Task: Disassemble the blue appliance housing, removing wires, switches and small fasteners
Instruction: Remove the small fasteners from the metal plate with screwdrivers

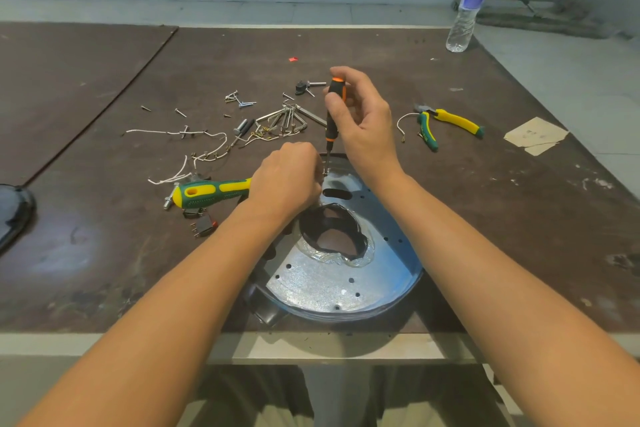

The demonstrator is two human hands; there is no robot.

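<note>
- The housing (322, 284) lies flat at lower centre of the frame, close to the near edge of the table (104, 253). It is a round blue-and-silver metal dish with its open face up.
- In the picture its long axis runs from centre down toward lower right. A dark lug sticks out at its lower left rim.
- Its floor has small drilled holes, a dark slot near the far side and a ragged middle opening edged with foil.
- The right hand (363, 121) grips an orange-and-black screwdriver (332, 114), fingers wrapped round the handle.
- The screwdriver stands almost upright, handle toward the top of the frame and tip down at the housing's far rim.
- The left hand (287, 180) sits at that same rim, fingers curled in beside the tip. They hide what they hold, if anything, so I cannot tell its grip.
- Both forearms cross the housing's sides. The left one covers its left rim.
- A green-and-yellow tool handle (207, 192) lies just left of the left hand, with switches (202, 224) below it.
- White wires (194, 156), loose screws (239, 100) and hex keys (294, 118) are scattered beyond the hands.
- Pliers (446, 123) lie at right of centre, with a cardboard scrap (535, 135) further right.
- A water bottle (469, 3) stands at upper right.
</note>
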